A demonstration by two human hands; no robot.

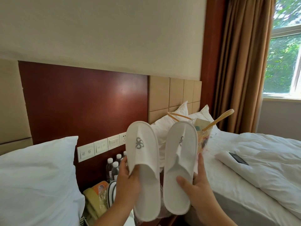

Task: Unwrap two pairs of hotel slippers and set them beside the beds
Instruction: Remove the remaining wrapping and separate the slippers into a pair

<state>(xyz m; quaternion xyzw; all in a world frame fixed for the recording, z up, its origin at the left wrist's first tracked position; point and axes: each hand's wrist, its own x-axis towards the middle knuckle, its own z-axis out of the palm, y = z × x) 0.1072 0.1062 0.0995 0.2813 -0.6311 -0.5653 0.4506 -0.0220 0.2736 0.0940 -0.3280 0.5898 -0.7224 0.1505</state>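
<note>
I hold two white hotel slippers upright, toes up, side by side in front of me, each with a grey logo on the toe. My left hand grips the left slipper at its opening. My right hand grips the right slipper at its side, thumb on the insole. Both slippers are unwrapped. They hang in the air above the gap between the left bed and the right bed. Crumpled clear plastic wrap shows below and between the slippers.
A nightstand between the beds carries water bottles, a yellow-green telephone and other items. A bag with tan handles stands on the right bed near its pillows. A dark phone lies on the duvet. Curtains and a window are at right.
</note>
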